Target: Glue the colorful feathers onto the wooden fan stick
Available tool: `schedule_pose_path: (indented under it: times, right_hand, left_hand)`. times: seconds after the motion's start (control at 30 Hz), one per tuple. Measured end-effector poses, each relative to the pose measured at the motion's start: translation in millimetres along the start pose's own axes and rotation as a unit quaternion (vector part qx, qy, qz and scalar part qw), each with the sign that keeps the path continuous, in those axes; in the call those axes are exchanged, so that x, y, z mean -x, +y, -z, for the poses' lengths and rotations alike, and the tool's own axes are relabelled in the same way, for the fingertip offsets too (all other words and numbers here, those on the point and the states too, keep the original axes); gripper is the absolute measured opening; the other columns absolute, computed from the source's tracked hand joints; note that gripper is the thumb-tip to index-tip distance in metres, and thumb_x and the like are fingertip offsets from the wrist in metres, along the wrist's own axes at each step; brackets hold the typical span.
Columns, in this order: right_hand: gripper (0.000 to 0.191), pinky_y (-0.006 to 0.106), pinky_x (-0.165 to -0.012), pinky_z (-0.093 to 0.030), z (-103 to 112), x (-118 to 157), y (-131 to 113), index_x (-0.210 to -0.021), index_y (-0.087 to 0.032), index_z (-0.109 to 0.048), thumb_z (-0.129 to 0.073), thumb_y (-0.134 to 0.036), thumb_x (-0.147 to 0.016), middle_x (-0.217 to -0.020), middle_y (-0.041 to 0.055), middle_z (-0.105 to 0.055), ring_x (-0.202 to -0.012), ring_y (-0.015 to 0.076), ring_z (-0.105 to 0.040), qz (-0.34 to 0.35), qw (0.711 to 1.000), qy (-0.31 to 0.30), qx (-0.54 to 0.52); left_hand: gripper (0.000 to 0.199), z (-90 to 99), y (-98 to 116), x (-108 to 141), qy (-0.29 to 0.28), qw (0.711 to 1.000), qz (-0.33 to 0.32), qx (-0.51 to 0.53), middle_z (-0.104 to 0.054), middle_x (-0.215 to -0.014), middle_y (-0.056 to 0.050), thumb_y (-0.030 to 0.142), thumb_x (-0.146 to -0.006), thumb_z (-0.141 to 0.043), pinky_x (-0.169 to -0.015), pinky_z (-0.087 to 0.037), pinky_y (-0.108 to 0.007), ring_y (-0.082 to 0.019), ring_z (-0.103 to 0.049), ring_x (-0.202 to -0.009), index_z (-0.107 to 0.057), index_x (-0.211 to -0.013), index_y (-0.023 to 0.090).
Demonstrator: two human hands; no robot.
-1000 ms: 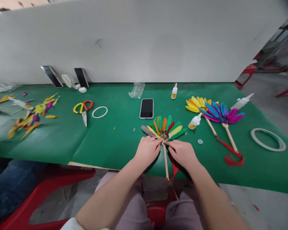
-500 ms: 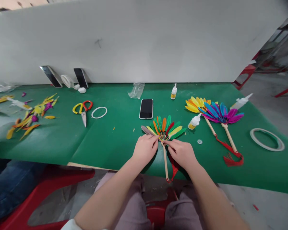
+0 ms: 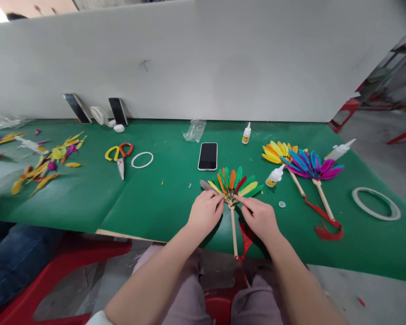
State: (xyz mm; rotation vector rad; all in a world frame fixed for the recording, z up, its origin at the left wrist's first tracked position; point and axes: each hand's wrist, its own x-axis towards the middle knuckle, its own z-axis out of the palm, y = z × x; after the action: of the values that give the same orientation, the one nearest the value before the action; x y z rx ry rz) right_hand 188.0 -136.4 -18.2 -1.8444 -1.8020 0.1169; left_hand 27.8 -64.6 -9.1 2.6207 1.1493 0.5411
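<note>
A feather fan (image 3: 233, 215) lies before me, its green, orange, yellow, red and greyish feathers spread above a pale wooden handle. Closed over the left side of its base, my left hand (image 3: 206, 210) holds the fan beside the greyish feather (image 3: 206, 185). My right hand (image 3: 259, 216) has its index finger stretched out, the tip touching the middle of the base, while its other fingers curl underneath, partly hidden. A red tassel (image 3: 246, 241) hangs from the handle's end. Right of the fan, a small glue bottle (image 3: 274, 176) stands tilted beside a small clear cap (image 3: 282, 204).
On the green table (image 3: 169, 212) lie a phone (image 3: 208, 156), scissors (image 3: 119, 158), a white ring (image 3: 142, 160) and loose feathers (image 3: 50, 164). A yellow fan (image 3: 279, 151) and a blue-purple fan (image 3: 313, 166) lie right, near a tape roll (image 3: 358, 207). A white partition (image 3: 223, 63) stands behind.
My right index finger has shifted up and onto the middle of the fan's base. My left hand keeps its hold. The whole view has shifted slightly.
</note>
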Motion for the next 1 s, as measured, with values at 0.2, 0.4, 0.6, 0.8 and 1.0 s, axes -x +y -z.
schedule_pose_path:
  times: [0.2, 0.4, 0.6, 0.8, 1.0]
  right_hand:
    - [0.032, 0.022, -0.047, -0.032, 1, 4, -11, -0.075, -0.023, -0.06, -0.04, -0.047, -0.08, -0.055, -0.0009, -0.06, -0.05, 0.012, -0.055, -0.075, 0.992, -0.074, 0.064]
    - [0.034, 0.023, -0.045, -0.022, -5, 5, -32, -0.066, -0.021, -0.056, -0.039, -0.045, -0.082, -0.062, 0.0026, -0.063, -0.054, 0.0136, -0.057, -0.037, 0.97, -0.172, 0.169]
    - [0.028, 0.025, -0.045, -0.019, -10, 2, -35, -0.063, -0.02, -0.056, -0.041, -0.035, -0.081, -0.058, 0.0012, -0.061, -0.051, 0.0122, -0.055, -0.047, 0.979, -0.118, 0.159]
    - [0.029, 0.02, -0.054, -0.034, -9, -4, -34, -0.071, -0.018, -0.06, -0.042, -0.037, -0.082, -0.061, 0.0004, -0.06, -0.054, 0.0092, -0.053, -0.058, 0.994, 0.078, -0.046]
    - [0.03, 0.021, -0.05, -0.037, 4, -8, -37, -0.079, -0.017, -0.061, -0.044, -0.041, -0.08, -0.056, -0.0009, -0.054, -0.051, 0.0103, -0.048, -0.161, 0.941, 0.095, -0.282]
  left_hand:
    - [0.027, 4.9, -11, -5, 0.039, 0.997, 0.043, 0.044, -0.06, -0.088, -0.004, 0.024, -0.083, -0.041, -0.081, -0.042, -0.029, -0.016, -0.051, -0.087, -0.061, -0.099, 0.018]
    - [0.023, 12.3, -20, -8, 0.097, 0.987, 0.062, 0.109, -0.061, -0.084, -0.004, 0.019, -0.081, -0.043, -0.079, -0.043, -0.029, -0.015, -0.054, -0.083, -0.062, -0.093, 0.018]
    - [0.022, 28.8, -17, -5, 0.211, 0.957, 0.078, 0.185, -0.06, -0.082, -0.003, 0.017, -0.081, -0.044, -0.074, -0.043, -0.026, -0.013, -0.054, -0.078, -0.063, -0.092, 0.02]
    - [0.018, 44.0, -26, -4, 0.387, 0.858, 0.156, 0.3, -0.054, -0.089, -0.002, 0.015, -0.078, -0.048, -0.066, -0.041, -0.022, -0.01, -0.05, -0.076, -0.057, -0.093, 0.021]
    - [0.026, 39.9, -21, -5, 0.419, 0.768, 0.169, 0.453, -0.05, -0.093, -0.001, 0.016, -0.074, -0.053, -0.063, -0.039, -0.02, -0.008, -0.047, -0.073, -0.046, -0.098, 0.022]
